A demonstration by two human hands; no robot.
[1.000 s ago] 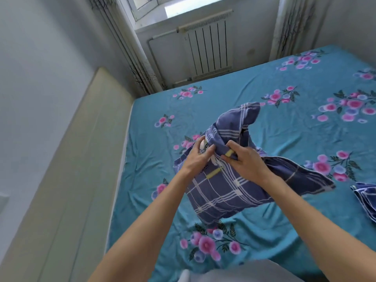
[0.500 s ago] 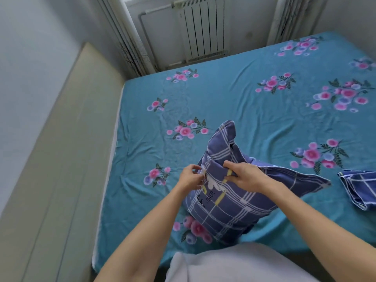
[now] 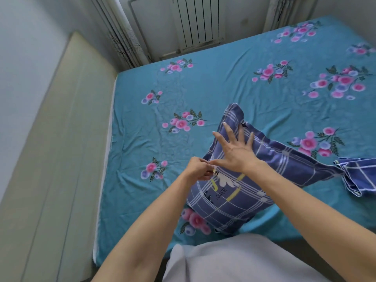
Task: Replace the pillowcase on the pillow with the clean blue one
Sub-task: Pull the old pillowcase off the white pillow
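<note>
A pillow in a blue checked pillowcase lies on the bed near the front edge, its far corner sticking up. My left hand pinches the case's left edge, at a small yellow part that may be a zipper pull. My right hand lies flat on top of the pillow with its fingers spread and straight. A second blue checked cloth lies folded on the bed at the right, touching the pillowcase's right corner.
The bed carries a teal sheet with pink flowers. A beige headboard runs along the left wall. A white radiator and curtains stand beyond the bed's far edge. My white clothing shows at the bottom.
The pillow has come down from the air onto the bed. My right hand has let go of the case's edge and spread flat on the pillow. The left hand keeps its pinch.
</note>
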